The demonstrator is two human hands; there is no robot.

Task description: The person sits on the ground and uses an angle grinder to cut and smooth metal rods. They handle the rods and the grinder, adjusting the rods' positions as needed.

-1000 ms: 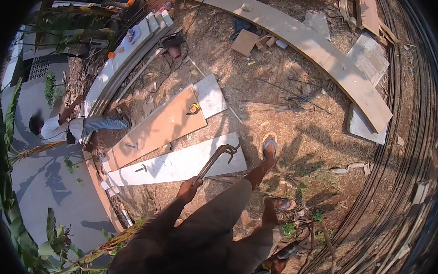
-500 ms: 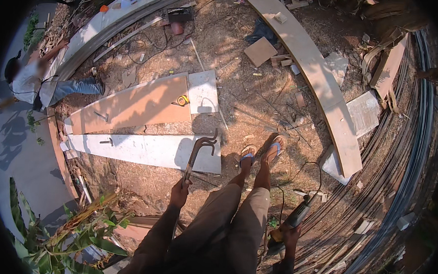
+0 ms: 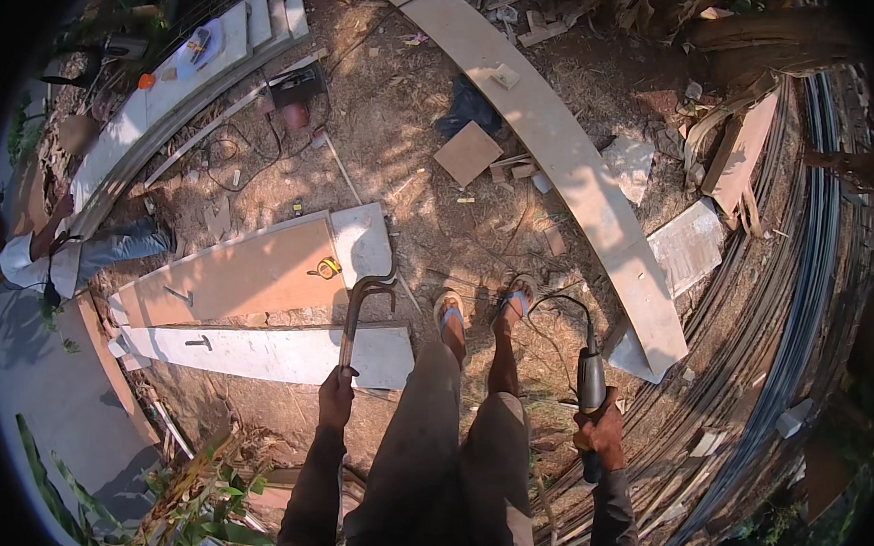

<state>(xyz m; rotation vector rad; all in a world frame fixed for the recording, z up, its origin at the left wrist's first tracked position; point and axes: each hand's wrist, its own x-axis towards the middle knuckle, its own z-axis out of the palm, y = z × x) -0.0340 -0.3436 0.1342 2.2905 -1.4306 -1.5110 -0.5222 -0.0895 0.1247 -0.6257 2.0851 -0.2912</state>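
Left hand: here it is, the left hand [image 3: 336, 397] with fingers curled snugly round the hooked metal bars [image 3: 349, 333], gripped low on their shafts
Hooked bars: up they point, away from the body, curved ends over the upper part of the white board [image 3: 262, 352] as seen from above
Right hand: over on the other side, the right hand [image 3: 602, 430] is wrapped round a grey-and-yellow power tool [image 3: 592, 378], its nose aimed away from the person
Cord: a black cord [image 3: 583, 307] loops from the tool's far end, near the sandals [image 3: 515, 303]
Boards on the ground: a tan board [image 3: 247, 271] lies just beside the white one, a yellow tape measure [image 3: 328, 267] on top, and a dark hammer-like tool [image 3: 199, 343] rests on the white
Far side: a long plank [image 3: 573, 176] slants across the dry ground
Left edge: a co-worker [image 3: 27, 266] in jeans, right by the stacked boards [image 3: 157, 111]
Right edge: long thin rods [image 3: 727, 441] sweep past in bundles
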